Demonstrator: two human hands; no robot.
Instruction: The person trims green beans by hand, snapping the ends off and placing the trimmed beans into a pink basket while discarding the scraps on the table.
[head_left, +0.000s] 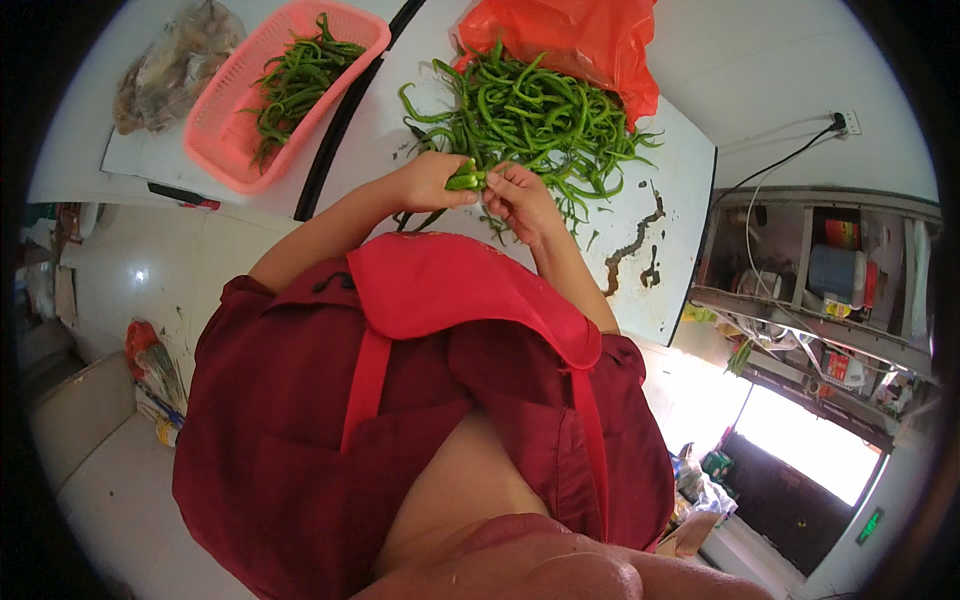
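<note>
Several green chili peppers (466, 178) are bunched in my left hand (431, 184), with their ends poking out past the thumb. My right hand (519, 201) meets them from the other side, thumb and fingertips pinched at the end of one pepper. Just beyond both hands spreads a heap of long green chili peppers (532, 112) on the white tabletop (675, 172). Part of the heap lies against the mouth of a red plastic bag (562, 41). Small stem pieces (495, 225) are scattered below my right hand.
A pink plastic basket (225, 142) with green peppers in it stands at the left, beside a clear bag of pale, brownish contents (176, 67). A knife-like dark object with a red end (184, 196) lies near the edge. Shelves (810, 262) stand at right, near a plugged-in cord (795, 154).
</note>
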